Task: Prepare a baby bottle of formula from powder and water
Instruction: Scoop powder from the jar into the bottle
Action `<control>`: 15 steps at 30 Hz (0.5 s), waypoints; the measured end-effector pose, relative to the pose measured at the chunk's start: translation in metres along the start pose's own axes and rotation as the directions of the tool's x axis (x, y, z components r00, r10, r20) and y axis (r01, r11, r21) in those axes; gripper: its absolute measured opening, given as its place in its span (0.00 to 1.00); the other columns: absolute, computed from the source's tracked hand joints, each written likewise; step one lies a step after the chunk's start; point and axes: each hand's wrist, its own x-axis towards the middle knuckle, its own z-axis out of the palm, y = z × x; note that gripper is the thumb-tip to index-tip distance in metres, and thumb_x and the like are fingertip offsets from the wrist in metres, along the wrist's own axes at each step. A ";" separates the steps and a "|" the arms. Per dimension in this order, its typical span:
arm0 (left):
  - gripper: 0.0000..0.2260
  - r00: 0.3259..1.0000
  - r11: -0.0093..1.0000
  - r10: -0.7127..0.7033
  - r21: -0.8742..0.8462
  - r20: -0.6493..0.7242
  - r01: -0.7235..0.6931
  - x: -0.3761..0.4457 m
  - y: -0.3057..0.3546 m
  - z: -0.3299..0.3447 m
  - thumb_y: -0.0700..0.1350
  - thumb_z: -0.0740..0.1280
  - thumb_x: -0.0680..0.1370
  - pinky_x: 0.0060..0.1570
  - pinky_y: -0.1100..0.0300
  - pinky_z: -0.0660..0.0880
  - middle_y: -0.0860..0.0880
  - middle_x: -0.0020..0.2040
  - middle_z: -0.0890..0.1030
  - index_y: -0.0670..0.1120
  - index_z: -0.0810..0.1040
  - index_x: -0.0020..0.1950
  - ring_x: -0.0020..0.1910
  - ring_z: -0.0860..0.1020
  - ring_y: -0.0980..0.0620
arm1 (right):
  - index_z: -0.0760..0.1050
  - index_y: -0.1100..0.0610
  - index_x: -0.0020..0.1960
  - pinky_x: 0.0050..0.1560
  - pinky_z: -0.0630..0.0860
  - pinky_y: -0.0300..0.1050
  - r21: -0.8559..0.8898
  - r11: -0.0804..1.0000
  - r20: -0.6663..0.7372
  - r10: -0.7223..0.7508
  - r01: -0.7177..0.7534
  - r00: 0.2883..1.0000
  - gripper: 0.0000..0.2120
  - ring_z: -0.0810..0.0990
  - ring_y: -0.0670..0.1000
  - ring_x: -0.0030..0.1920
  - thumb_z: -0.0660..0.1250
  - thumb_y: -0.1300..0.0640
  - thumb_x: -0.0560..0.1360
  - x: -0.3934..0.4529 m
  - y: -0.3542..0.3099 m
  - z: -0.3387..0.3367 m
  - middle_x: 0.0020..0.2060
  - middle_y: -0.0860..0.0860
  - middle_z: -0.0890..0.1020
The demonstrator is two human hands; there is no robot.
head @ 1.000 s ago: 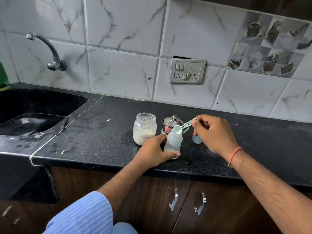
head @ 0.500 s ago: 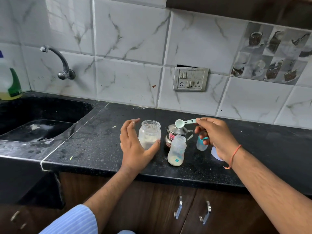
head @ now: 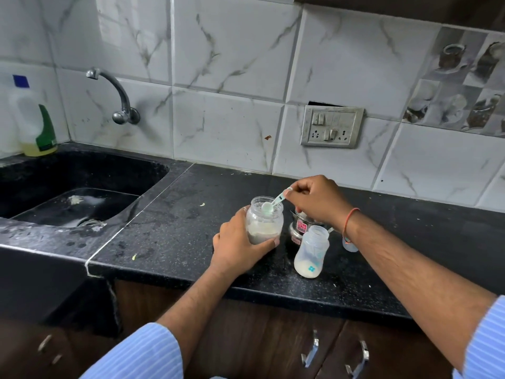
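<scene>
Left hand (head: pixel 240 246) grips jar (head: pixel 264 220) on counter (head: pixel 175 231), fingers curled round its side. Right hand (head: pixel 317 199) pinches scoop (head: pixel 272 205) handle between fingertips, bowl dipped in jar mouth. Bottle (head: pixel 311 253) stands open, just right of left thumb, powder at bottom

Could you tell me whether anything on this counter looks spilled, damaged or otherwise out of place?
Pale specks and crumbs dot the black counter left of the powder jar. Above the switch plate, a dark gap shows in the tile. The baby bottle and jar stand upright.
</scene>
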 end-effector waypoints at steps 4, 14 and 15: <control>0.48 1.000 1.000 -0.005 -0.007 0.001 0.005 -0.001 0.002 -0.001 0.78 0.72 0.63 0.74 0.38 0.70 0.62 0.68 0.81 0.61 0.67 0.79 0.72 0.77 0.50 | 0.88 0.53 0.44 0.30 0.67 0.35 -0.161 0.984 0.165 -0.053 0.080 0.985 0.10 0.72 0.38 0.23 0.73 0.48 0.79 0.005 -0.008 0.014 0.21 0.37 0.76; 0.50 0.998 0.999 -0.041 -0.036 -0.044 0.040 -0.001 0.000 -0.002 0.73 0.75 0.66 0.76 0.37 0.72 0.56 0.74 0.79 0.56 0.64 0.83 0.76 0.75 0.47 | 0.87 0.48 0.48 0.35 0.69 0.39 -0.108 0.991 0.062 -0.074 0.080 0.995 0.05 0.69 0.41 0.25 0.74 0.49 0.79 0.010 0.007 0.009 0.20 0.40 0.73; 0.51 0.997 0.998 -0.041 -0.046 -0.067 0.038 -0.001 -0.001 -0.001 0.71 0.77 0.68 0.77 0.37 0.71 0.54 0.77 0.76 0.54 0.63 0.85 0.78 0.73 0.46 | 0.87 0.47 0.48 0.36 0.70 0.40 -0.103 0.992 0.036 -0.063 0.066 0.997 0.04 0.69 0.41 0.26 0.74 0.50 0.79 0.008 0.012 0.004 0.21 0.40 0.73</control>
